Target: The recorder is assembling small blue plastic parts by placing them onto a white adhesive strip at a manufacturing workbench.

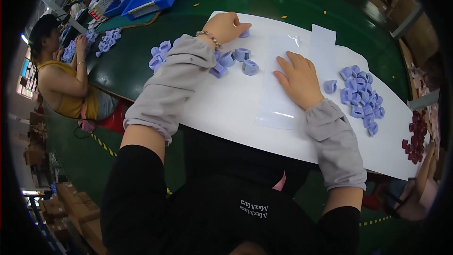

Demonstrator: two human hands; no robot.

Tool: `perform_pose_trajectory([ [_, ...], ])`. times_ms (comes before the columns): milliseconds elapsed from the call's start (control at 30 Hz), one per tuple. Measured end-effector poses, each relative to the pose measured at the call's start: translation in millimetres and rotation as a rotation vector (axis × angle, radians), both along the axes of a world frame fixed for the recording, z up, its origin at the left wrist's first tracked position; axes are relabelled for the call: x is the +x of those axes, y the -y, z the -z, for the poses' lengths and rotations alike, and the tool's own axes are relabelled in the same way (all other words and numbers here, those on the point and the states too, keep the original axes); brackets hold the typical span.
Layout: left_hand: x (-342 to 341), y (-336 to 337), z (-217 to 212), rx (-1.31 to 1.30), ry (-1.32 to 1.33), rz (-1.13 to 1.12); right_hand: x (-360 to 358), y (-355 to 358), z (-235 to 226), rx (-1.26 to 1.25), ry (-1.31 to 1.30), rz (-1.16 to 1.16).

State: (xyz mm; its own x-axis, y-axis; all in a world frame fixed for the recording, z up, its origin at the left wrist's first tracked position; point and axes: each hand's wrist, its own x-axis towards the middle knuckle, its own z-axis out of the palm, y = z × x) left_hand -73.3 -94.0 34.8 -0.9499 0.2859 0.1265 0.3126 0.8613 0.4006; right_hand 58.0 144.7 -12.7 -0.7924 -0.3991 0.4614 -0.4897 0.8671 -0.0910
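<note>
From my far-off seat I see two rows of small white letters on the black top. A gray box at the upper left glows with red marks, too small for me to read.

My left hand is curled up narrow, with its fingertips at a purple ring near the far edge of the white board. I cannot tell if the fingers pinch it or only touch it. The ring is partly hidden, so I cannot tell which way it points.

My right hand is wide, fingers spread, on a clear sheet. The sheet is long and thin. Its long way runs from near my body toward the far edge, leaning a bit right.

The purple ring is past and to the left of my right hand. A few loose rings sit between my hands, nearer the left one. One lone ring is just right of my right hand, and a big purple pile is farther right. Another purple pile lies beside my left sleeve.
</note>
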Motion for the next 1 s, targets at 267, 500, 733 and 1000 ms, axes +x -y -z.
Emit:
perform_pose_trajectory([
  [267,-15.1,-14.5,1.9,0.108,-0.063,0.169,11.3,-15.1,-20.7,-0.192,0.059,-0.072],
  [500,85.4,-90.5,-3.2,1.016,0.752,0.29,8.7,-30.6,-29.0,-0.635,0.088,-0.258],
  [733,75.1,-100.0,33.7,0.961,0.697,0.354,9.4,-26.2,-24.9,-0.73,0.399,-0.087],
  [1000,71.7,-98.0,40.4,0.88,0.38,0.462,0.0,-22.8,-10.9,-0.825,0.283,-0.212],
])
